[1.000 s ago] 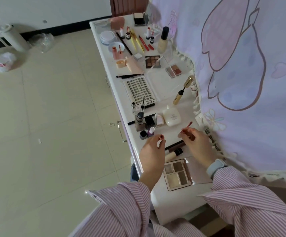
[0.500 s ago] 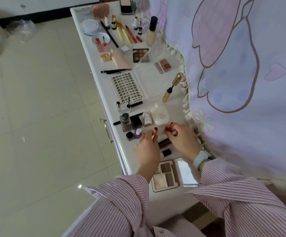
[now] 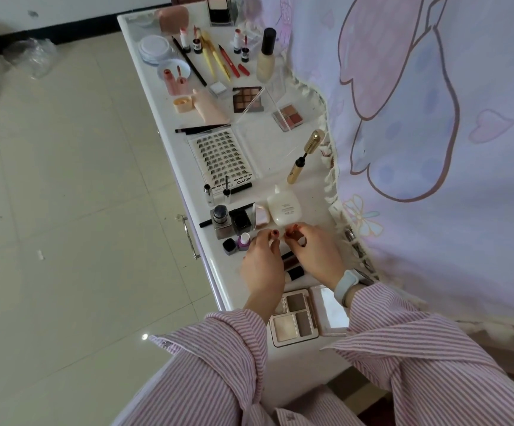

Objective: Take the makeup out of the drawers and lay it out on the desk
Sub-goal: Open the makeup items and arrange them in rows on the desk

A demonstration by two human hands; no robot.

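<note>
I see both hands low over the near part of the white desk (image 3: pixel 169 124), fingertips meeting just in front of a cream bottle (image 3: pixel 284 207). The right hand (image 3: pixel 317 256) has its fingers curled and pinched on a small red piece (image 3: pixel 292 233) at the tips; what that piece is I cannot tell. The left hand (image 3: pixel 261 265) has thumb and forefinger brought together near it, but whether they hold anything I cannot tell. A pale wristband (image 3: pixel 345 282) sits on the right wrist, and both arms wear striped sleeves (image 3: pixel 218 364).

The makeup is spread along the desk. Under the wrists lies an open palette (image 3: pixel 294 318) with its mirror lid flat beside it. Two dark tubes (image 3: pixel 294 270) lie between the hands. Left of the left hand stand a purple bottle (image 3: pixel 244 241) and a black cap (image 3: pixel 228 245), and behind them a dark jar (image 3: pixel 220 218). Farther along is a lash card (image 3: pixel 221 158), a gold mascara (image 3: pixel 306 155) lying open near the curtain (image 3: pixel 434 133), a brown palette (image 3: pixel 247 99), a blush palette (image 3: pixel 289 116), a foundation bottle (image 3: pixel 266 55) and red and yellow pencils (image 3: pixel 221 58). A drawer handle (image 3: pixel 189 238) shows on the desk's floor side.
</note>
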